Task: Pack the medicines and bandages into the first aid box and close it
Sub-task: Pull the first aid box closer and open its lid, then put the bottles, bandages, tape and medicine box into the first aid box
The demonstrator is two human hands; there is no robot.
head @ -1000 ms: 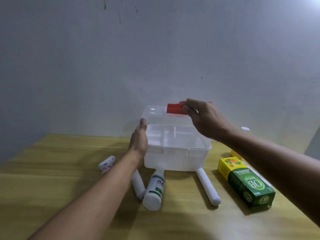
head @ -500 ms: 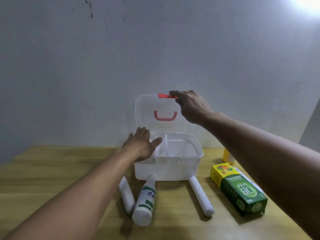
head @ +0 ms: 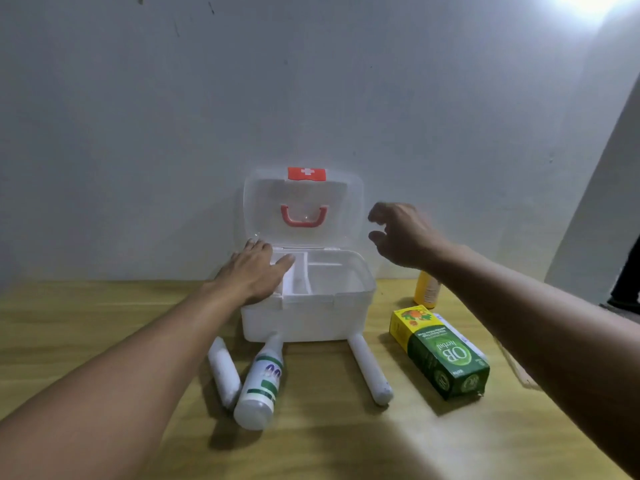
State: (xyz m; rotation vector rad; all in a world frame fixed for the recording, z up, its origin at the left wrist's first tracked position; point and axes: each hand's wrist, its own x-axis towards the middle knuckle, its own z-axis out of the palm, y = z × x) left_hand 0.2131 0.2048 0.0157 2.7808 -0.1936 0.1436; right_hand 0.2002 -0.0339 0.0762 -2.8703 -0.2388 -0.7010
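Dim, soft-focus view; glare at upper right.

yellow bottle (head: 428,291) partly behind forearm

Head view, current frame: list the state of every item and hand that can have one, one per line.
first aid box: open, tray compartments empty
lid: raised upright
left hand: resting flat on the box's left rim, holding nothing
right hand: in the air beside the lid, empty
white bottle: lying down
two bandage rolls: lying on table, unpacked
green carton: lying flat, closed
yellow bottle: standing upright
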